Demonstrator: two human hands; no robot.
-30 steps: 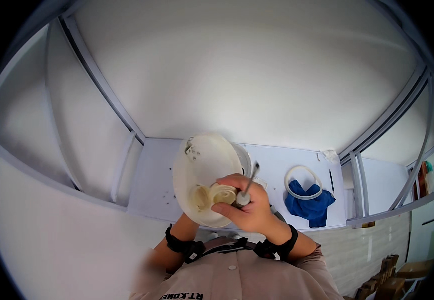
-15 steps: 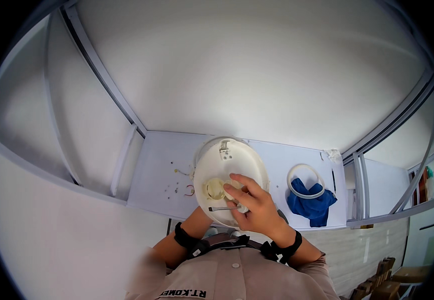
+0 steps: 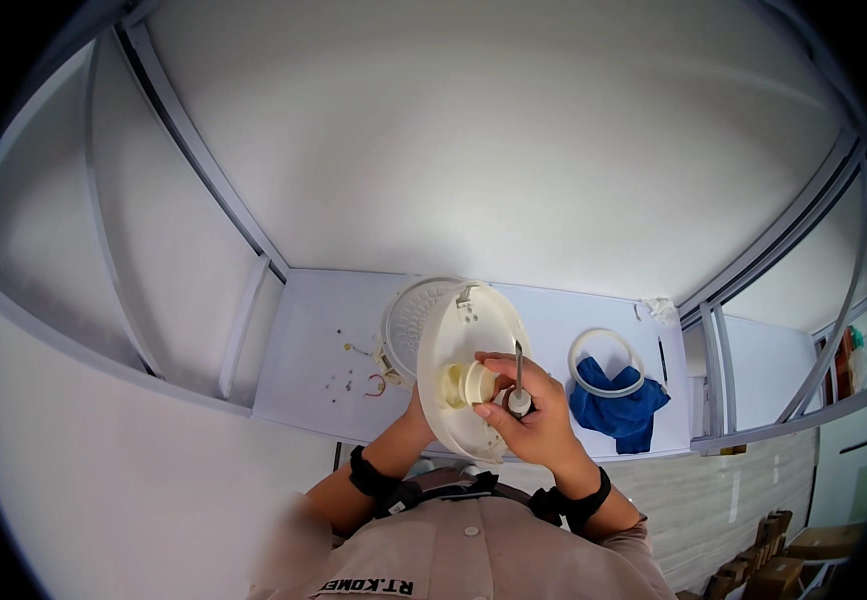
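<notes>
My left hand [image 3: 416, 408] holds a round cream plastic disc [image 3: 459, 345] from behind, tilted up on edge above the white table [image 3: 304, 350]. Most of that hand is hidden by the disc. My right hand [image 3: 529, 415] is in front of the disc, fingers on a small cream cylinder part [image 3: 476, 383] at the disc's centre. The same hand also grips a slim screwdriver [image 3: 519, 375] with its metal shaft pointing up. Behind the disc lies a white ribbed round housing [image 3: 409, 318].
Small screws and bits of wire [image 3: 354, 365] lie loose on the table left of the housing. A white ring [image 3: 606, 362] rests on a blue cloth [image 3: 619, 410] to the right. A dark pen-like tool [image 3: 662, 358] lies by the table's right edge.
The disc has been turned from facing me to standing more on edge. My right hand moved from flat on its face to the centre part, with the screwdriver upright again.
</notes>
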